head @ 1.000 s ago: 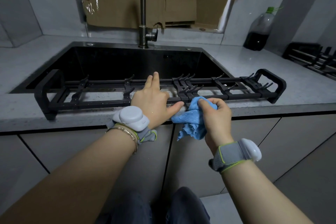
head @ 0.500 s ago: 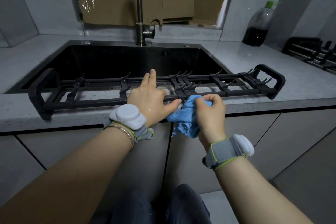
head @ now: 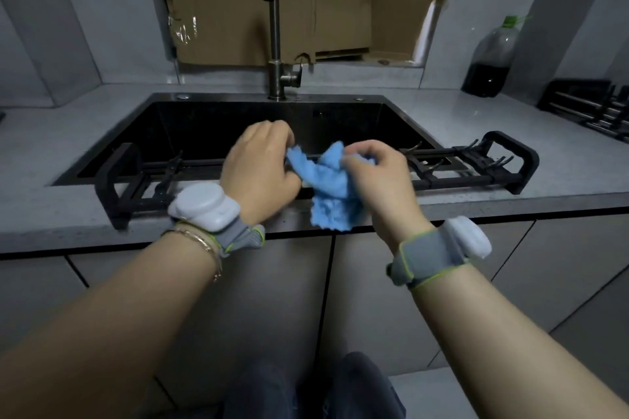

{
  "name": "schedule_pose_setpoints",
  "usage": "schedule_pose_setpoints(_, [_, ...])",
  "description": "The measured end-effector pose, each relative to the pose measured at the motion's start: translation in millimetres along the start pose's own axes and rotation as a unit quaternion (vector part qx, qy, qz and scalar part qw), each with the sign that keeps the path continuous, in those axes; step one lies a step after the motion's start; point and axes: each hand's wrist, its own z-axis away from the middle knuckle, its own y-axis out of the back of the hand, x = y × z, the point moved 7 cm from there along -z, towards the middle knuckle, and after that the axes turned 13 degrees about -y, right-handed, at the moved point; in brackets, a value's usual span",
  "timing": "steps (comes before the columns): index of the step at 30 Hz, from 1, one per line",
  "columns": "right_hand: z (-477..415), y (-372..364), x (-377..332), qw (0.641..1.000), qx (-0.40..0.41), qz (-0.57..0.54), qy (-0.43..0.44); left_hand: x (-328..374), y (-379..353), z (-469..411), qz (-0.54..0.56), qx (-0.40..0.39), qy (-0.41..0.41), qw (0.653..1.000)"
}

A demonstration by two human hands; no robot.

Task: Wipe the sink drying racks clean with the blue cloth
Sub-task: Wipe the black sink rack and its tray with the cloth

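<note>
I see the blue cloth (head: 328,187) crumpled, fuzzy-edged, held just above the black drying rack (head: 503,160) at the front of the sink (head: 211,122), my left hand (head: 258,163) pinching one corner, my right hand (head: 377,177) clenched round the other end

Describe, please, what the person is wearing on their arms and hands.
No sleeves or gloves: both forearms and the left hand and right hand are bare. The left wrist has a grey strap edged in yellow-green carrying a rounded white device, plus a thin gold-coloured bracelet. The right wrist has a matching strap and device.
</note>
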Motion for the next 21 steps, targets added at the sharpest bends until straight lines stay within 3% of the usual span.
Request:
schedule_pose_setpoints(1, [7.8, -8.3, -8.6, 0.974, 0.006, 0.2, 0.104, -11.4, 0.0, 1.5, -0.048, -0.068, 0.027, 0.996])
schedule_pose_setpoints(3, [19.1, -30.8, 3.0, 0.86, -0.045, 0.458, 0.22, -34.8, -5.3, 12.1, -0.115, -0.186, 0.067, 0.974])
schedule_pose_setpoints(4, [20.4, -37.1, 11.7, 0.818, -0.058, 0.522, 0.233, -41.1, -9.5, 19.7, -0.107, -0.217, 0.084, 0.967])
schedule_pose_setpoints(5, [23.0, -37.7, 13.5, 0.805, -0.053, 0.54, 0.24, -42.3, -14.2, 25.8, -0.089, -0.222, 0.096, 0.966])
schedule_pose_setpoints(10, [23.5, -41.1, 9.4, 0.847, -0.009, 0.397, 0.353, -37.5, -17.0, 32.9, -0.104, -0.14, 0.135, 0.975])
schedule_pose_setpoints(14, [34.7, -22.6, 14.8, 0.862, 0.003, 0.332, 0.382, -39.0, -18.7, 31.3, -0.115, -0.121, 0.133, 0.977])
schedule_pose_setpoints(18, [38.0, 15.3, 24.9, 0.916, 0.068, 0.245, 0.31, -37.0, -19.0, 31.1, -0.129, -0.069, 0.111, 0.983])
schedule_pose_setpoints(21, [27.8, 46.3, 42.8, 0.962, 0.11, 0.184, 0.17, -28.0, -21.7, 27.2, -0.119, -0.008, 0.052, 0.992])
